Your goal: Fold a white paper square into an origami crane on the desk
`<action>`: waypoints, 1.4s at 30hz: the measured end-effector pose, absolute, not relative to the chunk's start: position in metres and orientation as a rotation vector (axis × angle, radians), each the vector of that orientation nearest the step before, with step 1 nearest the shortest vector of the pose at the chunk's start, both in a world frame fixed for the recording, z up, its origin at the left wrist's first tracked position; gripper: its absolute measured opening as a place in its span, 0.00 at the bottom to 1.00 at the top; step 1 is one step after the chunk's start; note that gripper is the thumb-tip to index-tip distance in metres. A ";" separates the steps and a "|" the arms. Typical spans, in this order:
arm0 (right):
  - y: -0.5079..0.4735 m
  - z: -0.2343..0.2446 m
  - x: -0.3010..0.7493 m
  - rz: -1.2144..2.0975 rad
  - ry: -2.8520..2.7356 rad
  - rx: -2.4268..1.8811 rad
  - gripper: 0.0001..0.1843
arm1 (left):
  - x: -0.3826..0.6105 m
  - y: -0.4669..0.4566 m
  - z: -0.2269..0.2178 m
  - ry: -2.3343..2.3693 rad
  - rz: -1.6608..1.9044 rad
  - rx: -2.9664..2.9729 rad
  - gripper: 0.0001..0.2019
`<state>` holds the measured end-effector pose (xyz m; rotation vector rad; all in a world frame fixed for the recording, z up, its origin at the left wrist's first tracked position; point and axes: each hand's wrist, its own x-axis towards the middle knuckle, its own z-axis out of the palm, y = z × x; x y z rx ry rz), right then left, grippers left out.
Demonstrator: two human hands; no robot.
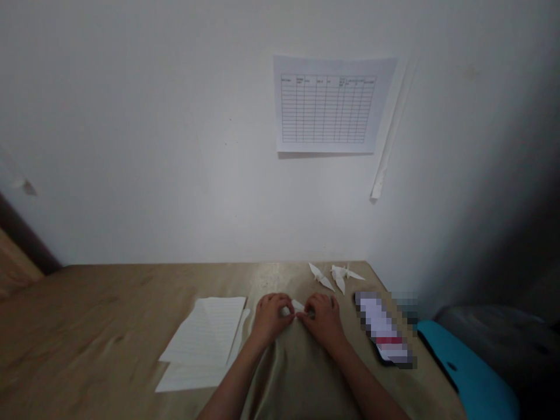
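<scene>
Both hands meet at the middle of the cloth-covered table, pinching a small piece of folded white paper (298, 305). My left hand (273, 314) has thumb and forefinger closed on its left side. On the other side, my right hand (322, 313) grips it with fingertips close to the left ones. The hands cover much of the paper, so its full shape is hidden. Just beyond my right hand lie several folded paper cranes (321, 277) with pointed wings. Left of my left hand rests a stack of lined white paper sheets (205, 329), loosely overlapped.
A phone (380, 326), partly blurred out, lies right of my right hand. The brown tablecloth (109, 338) is wrinkled. Behind the table rises a white wall (153, 146) with a printed table sheet (328, 108). A turquoise object (470, 370) stands off the table's right edge.
</scene>
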<state>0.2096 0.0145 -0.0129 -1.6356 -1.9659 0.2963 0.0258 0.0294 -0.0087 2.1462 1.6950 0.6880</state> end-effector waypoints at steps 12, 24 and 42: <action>0.018 -0.018 0.213 0.336 -1.937 -1.636 0.07 | 0.024 0.031 -0.008 1.687 0.674 2.131 0.04; 0.025 -0.027 0.225 0.394 -1.946 -1.557 0.16 | 0.020 0.032 -0.006 1.640 0.656 2.123 0.06; 0.025 -0.024 0.231 0.486 -1.993 -1.500 0.21 | 0.016 0.027 0.002 1.613 0.675 2.107 0.08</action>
